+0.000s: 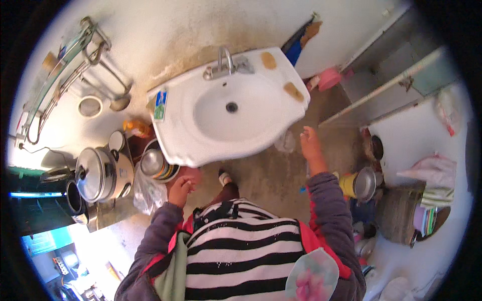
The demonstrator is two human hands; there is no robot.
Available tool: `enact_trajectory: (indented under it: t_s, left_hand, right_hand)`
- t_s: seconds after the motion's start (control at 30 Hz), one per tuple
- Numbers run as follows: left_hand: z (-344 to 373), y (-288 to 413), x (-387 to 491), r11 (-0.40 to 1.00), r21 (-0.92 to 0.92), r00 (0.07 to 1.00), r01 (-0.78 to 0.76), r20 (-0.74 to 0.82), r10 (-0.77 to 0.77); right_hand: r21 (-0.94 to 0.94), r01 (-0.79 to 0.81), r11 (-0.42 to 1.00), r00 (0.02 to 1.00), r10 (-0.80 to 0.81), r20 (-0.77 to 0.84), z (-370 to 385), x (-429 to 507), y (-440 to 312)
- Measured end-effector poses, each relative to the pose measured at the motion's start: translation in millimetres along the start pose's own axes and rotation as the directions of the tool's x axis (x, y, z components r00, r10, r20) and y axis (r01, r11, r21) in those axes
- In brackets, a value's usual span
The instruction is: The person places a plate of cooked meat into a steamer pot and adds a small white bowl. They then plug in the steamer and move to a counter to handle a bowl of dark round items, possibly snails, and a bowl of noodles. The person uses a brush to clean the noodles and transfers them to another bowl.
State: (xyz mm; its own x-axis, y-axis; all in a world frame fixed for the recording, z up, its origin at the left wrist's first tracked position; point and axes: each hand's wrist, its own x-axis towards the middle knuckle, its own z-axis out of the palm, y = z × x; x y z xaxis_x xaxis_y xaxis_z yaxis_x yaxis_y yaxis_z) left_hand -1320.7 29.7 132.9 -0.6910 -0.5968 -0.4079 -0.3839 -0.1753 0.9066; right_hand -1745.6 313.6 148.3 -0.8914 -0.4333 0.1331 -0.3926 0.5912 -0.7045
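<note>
A white ceramic washbasin (241, 129) lies before me, with a metal faucet (222, 67) at its back. Its bowl shows a dark drain and no standing water. My left hand (181, 190) hovers below the basin's left front corner, fingers loosely curled around nothing; a stack of metal bowls (152, 163) is nearest to it. Off the basin's right front side, my right hand (310, 143) is raised with fingers slightly bent and nothing visible in it. A small blue and green box (160, 105) rests on the left rim. Two brown oval pieces (293, 91) lie at the right rim.
At left stand an electric rice cooker (101, 175), a clear plastic bag (147, 192) and an orange bottle (137, 128). A glass wall shelf (60, 77) juts out above them. On the right are a yellow container (347, 184), a metal pot (364, 183) and a doorway's low ledge (380, 96).
</note>
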Motion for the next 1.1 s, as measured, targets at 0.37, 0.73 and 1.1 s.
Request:
enact_trajectory:
  t_s: [0.37,0.73,1.1]
  left_hand:
    - [36,97,83,1.0,0.021,0.99,0.018,-0.144,-0.015]
    - [81,197,309,0.909,0.387,0.86,-0.152,-0.401,0.315]
    - [82,185,429,0.636,0.772,0.918,-0.009,-0.246,0.312]
  right_hand:
    - [-0.172,0.507,0.845,0.846,-0.526,-0.085,133,299,-59]
    - [0.469,0.282,0.837,0.953,-0.301,-0.036,210,413,14]
    - [0.411,-0.911,0.021,0.403,-0.159,0.901,198,204,-76]
